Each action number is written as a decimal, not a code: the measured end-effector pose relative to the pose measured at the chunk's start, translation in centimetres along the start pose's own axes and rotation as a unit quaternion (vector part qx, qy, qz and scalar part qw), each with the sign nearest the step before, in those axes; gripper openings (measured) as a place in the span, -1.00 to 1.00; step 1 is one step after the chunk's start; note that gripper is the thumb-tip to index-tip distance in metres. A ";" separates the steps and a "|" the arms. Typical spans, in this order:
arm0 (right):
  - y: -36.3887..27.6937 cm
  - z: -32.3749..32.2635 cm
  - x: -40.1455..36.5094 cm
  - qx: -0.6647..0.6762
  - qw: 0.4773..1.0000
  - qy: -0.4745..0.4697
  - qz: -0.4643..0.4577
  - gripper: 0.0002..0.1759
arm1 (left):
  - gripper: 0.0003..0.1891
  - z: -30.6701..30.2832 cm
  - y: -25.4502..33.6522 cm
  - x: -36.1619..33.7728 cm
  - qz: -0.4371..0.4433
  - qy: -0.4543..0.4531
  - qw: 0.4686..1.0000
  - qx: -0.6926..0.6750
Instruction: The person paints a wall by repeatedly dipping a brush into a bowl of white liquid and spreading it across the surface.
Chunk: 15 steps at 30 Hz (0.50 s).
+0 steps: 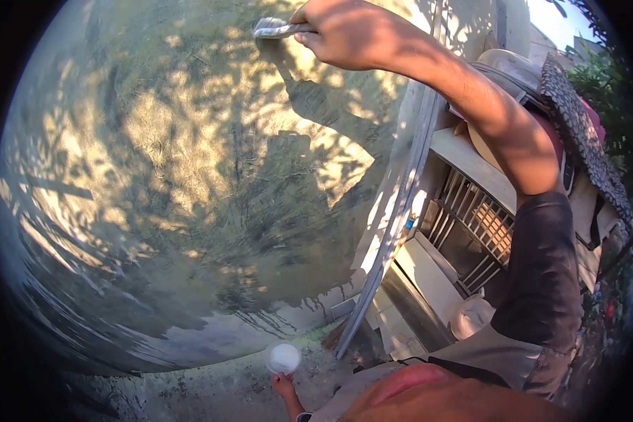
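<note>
My right hand (344, 34) is raised high with the arm stretched out, its fingers wrapped around the handle of a paintbrush (273, 29). The brush's pale head points left, right at the surface of the wall (225, 162). Low in the view, my left hand (283, 385) grips the rim of a round white tub (284, 359), which has whitish contents. Much of the wall has a dark, wet-looking coat, with drips along its lower edge over a paler strip. Sunlight and shadows of leaves and of my arm fall across it.
A long grey metal post (394, 239) leans along the wall's right side. Beyond it stand a barred metal frame (471, 225), a white bucket (472, 316) and piled items under a dark speckled sheet (587, 133). A concrete ledge (190, 390) runs below the wall.
</note>
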State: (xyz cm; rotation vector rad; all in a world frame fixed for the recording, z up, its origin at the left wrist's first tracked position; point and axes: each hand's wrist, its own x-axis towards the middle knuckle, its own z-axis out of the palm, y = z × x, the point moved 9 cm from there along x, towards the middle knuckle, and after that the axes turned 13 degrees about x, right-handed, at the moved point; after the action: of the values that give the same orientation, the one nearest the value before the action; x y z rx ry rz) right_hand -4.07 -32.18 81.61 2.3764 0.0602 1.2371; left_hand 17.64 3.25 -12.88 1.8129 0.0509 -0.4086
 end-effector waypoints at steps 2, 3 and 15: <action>-2.2 1.0 0.0 0.039 0.989 -0.101 0.098 -0.66 | -0.74 0.4 -0.3 0.4 -0.007 -0.009 1.000 0.000; -2.8 0.8 0.2 0.101 0.988 -0.087 0.078 -0.67 | -0.74 0.5 -0.3 0.4 -0.007 -0.011 1.000 0.002; 22.8 -13.3 -7.0 0.176 0.853 0.036 0.490 -0.70 | -0.75 0.3 -1.2 -1.6 0.006 -0.015 1.000 -0.009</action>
State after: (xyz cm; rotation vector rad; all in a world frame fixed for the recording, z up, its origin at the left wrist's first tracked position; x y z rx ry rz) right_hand -22.55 -49.32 92.23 2.7421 -1.1270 1.8569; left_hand 15.72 3.55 -13.57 1.7888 0.0231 -0.4266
